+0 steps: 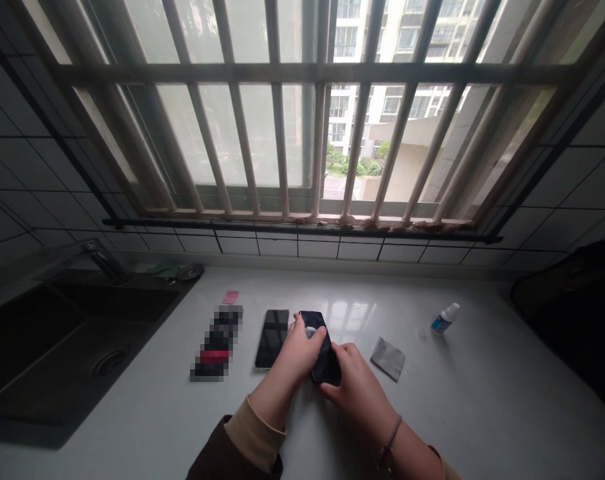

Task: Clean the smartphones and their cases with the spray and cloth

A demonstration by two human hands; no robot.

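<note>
A black smartphone (326, 365) is held between both hands, its dark screen facing up. My left hand (302, 347) grips its upper part, with the thumb over the screen and the fingers at the left and top edge. My right hand (356, 380) is closed around the lower right side, thumb at the bottom edge. Something pale shows on the screen beside the left thumb, too small to make out. Left of the hands, a second phone (271, 343) lies flat with its dark screen up. A folded grey cloth (388, 359) rests to the right of my right hand.
On the white countertop (432, 413), a small spray bottle (443, 320) stands at the right. A pink packet (230, 297) and a pixelated dark item (217, 343) lie at the left. Farther left is a dark sink (47, 427) with a faucet (105, 261). A barred window rises behind.
</note>
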